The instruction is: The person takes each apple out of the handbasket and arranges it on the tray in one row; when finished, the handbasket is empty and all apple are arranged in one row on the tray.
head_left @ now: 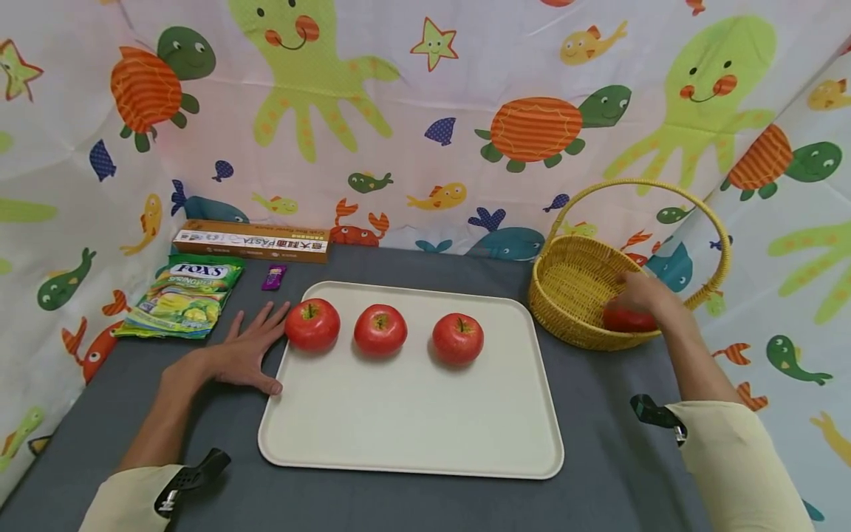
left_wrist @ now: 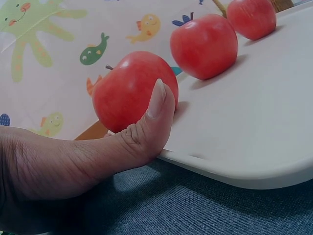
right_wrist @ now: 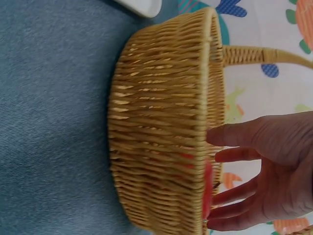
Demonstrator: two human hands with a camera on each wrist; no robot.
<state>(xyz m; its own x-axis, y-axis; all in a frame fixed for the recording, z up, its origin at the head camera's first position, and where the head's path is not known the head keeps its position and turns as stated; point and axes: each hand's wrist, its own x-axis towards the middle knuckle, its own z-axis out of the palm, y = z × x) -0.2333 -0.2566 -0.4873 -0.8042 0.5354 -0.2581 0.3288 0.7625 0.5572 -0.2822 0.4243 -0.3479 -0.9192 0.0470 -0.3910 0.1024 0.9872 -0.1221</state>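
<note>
My left hand point(head_left: 249, 351) lies with spread fingers at the left edge of a cream tray point(head_left: 412, 414); its thumb is at the rim. Beside its fingertips sits a red apple point(head_left: 312, 325), the leftmost on the tray. Two more red apples, a middle one point(head_left: 380, 330) and a right one point(head_left: 458, 340), stand along the tray's far side. My right hand point(right_wrist: 283, 171) reaches over the rim of a yellow wicker basket point(right_wrist: 156, 107), fingers apart and fairly straight. Inside, right by these fingers, is another red apple point(head_left: 628, 319), partly hidden; contact is unclear.
Behind my left hand lie a green candy bag point(head_left: 189, 295), a small purple packet point(head_left: 274, 277) and a long brown pasta box point(head_left: 253, 241). A sea-animal curtain point(head_left: 412, 148) borders the dark table at the back and sides. The basket's tall handle point(head_left: 638, 181) arches upward.
</note>
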